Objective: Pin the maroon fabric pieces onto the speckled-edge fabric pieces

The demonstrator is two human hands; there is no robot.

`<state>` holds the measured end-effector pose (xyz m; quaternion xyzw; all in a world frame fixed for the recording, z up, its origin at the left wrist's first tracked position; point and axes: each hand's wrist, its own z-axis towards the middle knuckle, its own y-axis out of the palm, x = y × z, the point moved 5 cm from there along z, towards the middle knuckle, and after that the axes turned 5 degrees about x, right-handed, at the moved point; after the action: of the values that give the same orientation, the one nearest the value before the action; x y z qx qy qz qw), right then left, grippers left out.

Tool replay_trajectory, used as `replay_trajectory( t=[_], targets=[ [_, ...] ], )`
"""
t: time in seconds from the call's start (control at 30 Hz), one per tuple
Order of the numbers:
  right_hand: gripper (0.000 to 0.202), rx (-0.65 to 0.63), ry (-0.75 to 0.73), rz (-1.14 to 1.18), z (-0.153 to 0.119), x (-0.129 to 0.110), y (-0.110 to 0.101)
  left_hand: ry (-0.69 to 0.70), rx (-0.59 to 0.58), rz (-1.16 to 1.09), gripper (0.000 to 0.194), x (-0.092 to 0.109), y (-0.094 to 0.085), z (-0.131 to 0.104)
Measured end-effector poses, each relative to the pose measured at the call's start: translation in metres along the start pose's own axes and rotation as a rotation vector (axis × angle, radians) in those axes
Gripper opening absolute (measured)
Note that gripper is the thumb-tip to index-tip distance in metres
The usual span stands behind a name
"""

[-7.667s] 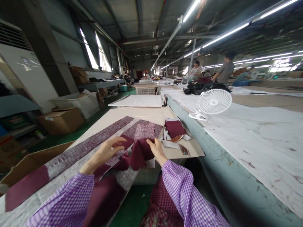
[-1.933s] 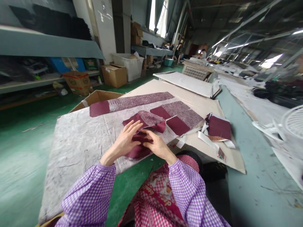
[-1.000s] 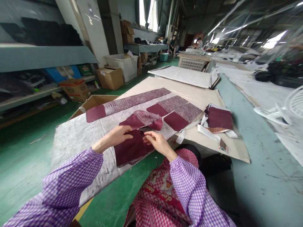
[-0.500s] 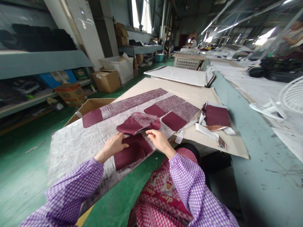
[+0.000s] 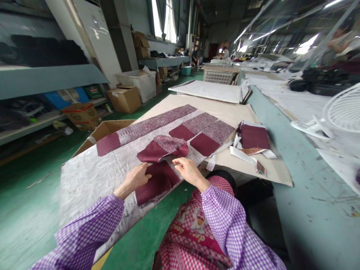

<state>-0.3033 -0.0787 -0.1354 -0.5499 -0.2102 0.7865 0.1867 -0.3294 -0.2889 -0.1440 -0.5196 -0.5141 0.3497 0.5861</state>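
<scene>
A maroon fabric piece (image 5: 156,182) lies flat along the near edge of a grey-white mottled board (image 5: 84,172). My left hand (image 5: 135,179) rests at its upper left edge, thumb over the cloth and apart from the fingers. Across the piece, my right hand (image 5: 191,172) is at its upper right side, fingers stretched toward the left and thumb slightly apart; whether the tips touch the cloth I cannot tell. Just beyond both hands sits a rumpled maroon piece (image 5: 153,150) with a speckled part.
More maroon-and-speckled pieces include a long strip (image 5: 154,122) and a flat piece (image 5: 206,144). A maroon bundle (image 5: 254,137) with white strips lies on the beige board (image 5: 225,161). A white fan (image 5: 341,110) stands on the right table. An open carton (image 5: 101,135) sits behind the board's left side.
The view has shifted slightly. Both hands stay about the same piece, and my right hand is a little farther from the rumpled piece.
</scene>
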Motion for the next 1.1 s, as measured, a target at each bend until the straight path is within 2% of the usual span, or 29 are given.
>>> replay_trajectory(
  t=[0.1, 0.2, 0.3, 0.47, 0.6, 0.83, 1.0, 1.1],
  targets=[
    [0.024, 0.01, 0.005, -0.007, -0.005, 0.0, -0.002, -0.01, 0.014, -0.002, 0.032, -0.002, -0.002, 0.002],
    [0.022, 0.034, 0.019, 0.034, -0.011, 0.001, -0.005, -0.003, -0.007, -0.01, 0.028, -0.002, -0.003, 0.002],
    [0.022, 0.042, 0.055, 0.062, -0.02, 0.004, -0.009, -0.026, 0.019, -0.016, 0.028, -0.005, -0.004, 0.003],
    [0.02, 0.053, 0.097, -0.059, -0.035, 0.007, -0.013, -0.007, 0.047, 0.046, 0.037, -0.005, -0.008, 0.002],
    [0.019, 0.072, 0.076, -0.085, -0.046, 0.004, -0.015, -0.012, 0.008, 0.065, 0.032, -0.005, -0.011, 0.0],
    [0.02, 0.06, 0.064, -0.002, -0.056, 0.006, -0.012, -0.025, -0.041, 0.069, 0.022, -0.003, -0.007, 0.0],
    [0.02, 0.08, 0.055, 0.026, -0.059, 0.007, -0.012, -0.051, -0.009, 0.104, 0.024, 0.003, -0.009, -0.005],
    [0.021, 0.077, 0.058, 0.036, -0.061, 0.007, -0.012, -0.019, 0.037, 0.129, 0.019, 0.011, -0.013, -0.011]
  ],
)
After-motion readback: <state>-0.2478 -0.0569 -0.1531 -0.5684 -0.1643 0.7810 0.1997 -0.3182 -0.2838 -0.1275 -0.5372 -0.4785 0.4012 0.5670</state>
